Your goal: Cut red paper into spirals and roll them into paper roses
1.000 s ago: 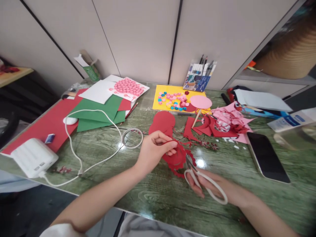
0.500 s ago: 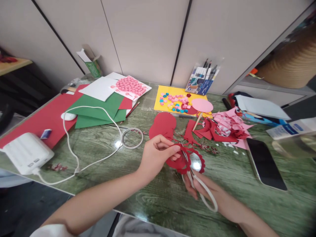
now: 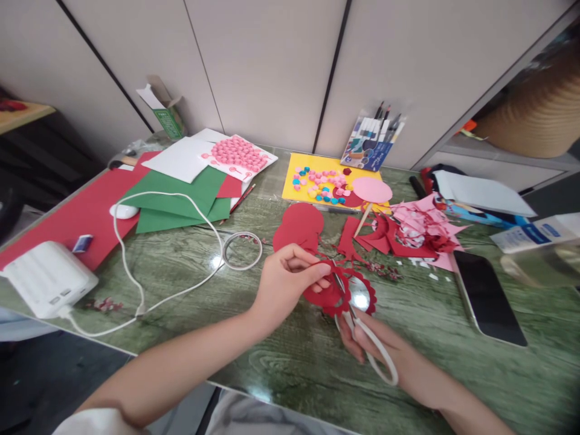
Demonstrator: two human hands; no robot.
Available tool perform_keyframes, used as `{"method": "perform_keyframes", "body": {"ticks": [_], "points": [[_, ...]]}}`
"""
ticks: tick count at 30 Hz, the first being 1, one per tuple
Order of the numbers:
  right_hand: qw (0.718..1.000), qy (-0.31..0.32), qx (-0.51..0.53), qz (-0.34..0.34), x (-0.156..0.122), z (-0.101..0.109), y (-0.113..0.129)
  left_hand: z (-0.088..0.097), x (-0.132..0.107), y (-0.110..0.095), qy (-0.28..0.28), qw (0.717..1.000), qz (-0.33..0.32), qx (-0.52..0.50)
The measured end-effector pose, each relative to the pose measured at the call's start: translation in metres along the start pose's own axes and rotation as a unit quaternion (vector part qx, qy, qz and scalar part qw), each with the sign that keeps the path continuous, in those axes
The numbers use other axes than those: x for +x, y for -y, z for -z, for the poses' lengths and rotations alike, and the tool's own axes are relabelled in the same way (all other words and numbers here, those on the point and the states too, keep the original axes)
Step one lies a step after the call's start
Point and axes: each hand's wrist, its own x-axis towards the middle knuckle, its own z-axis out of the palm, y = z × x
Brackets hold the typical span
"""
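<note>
My left hand [image 3: 285, 281] pinches a red scalloped paper cutout [image 3: 328, 296] above the green table [image 3: 181, 272]. My right hand [image 3: 385, 353] grips white-handled scissors [image 3: 362, 338], whose blades reach up into the cutout's inner ring. A round hole shows in the right part of the cutout. Red paper circles [image 3: 299, 223] lie just beyond my left hand.
A phone [image 3: 487, 296] lies right. Red and pink paper scraps [image 3: 412, 232] sit behind it. A yellow sheet with small coloured pieces [image 3: 321, 181], green and red sheets [image 3: 181, 199], a tape ring [image 3: 240, 251], a white power bank [image 3: 45, 278] with cable lie left.
The cutout has turned and its cut-out hole now shows. The scissors have shifted left under the paper, blades pointing up into it. My view has tilted slightly.
</note>
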Motion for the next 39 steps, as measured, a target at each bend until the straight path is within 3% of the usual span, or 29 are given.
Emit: {"method": "perform_keyframes", "body": {"ticks": [21,39], "points": [[0.999,-0.026,-0.020,-0.021,-0.004,0.012,0.005,0.003,0.002,-0.008,-0.004,0.999,-0.022,0.046],[0.993,-0.016,-0.109,-0.048,-0.011,0.023,0.009,0.015,0.010,-0.025,0.077,0.986,-0.005,0.148]]}}
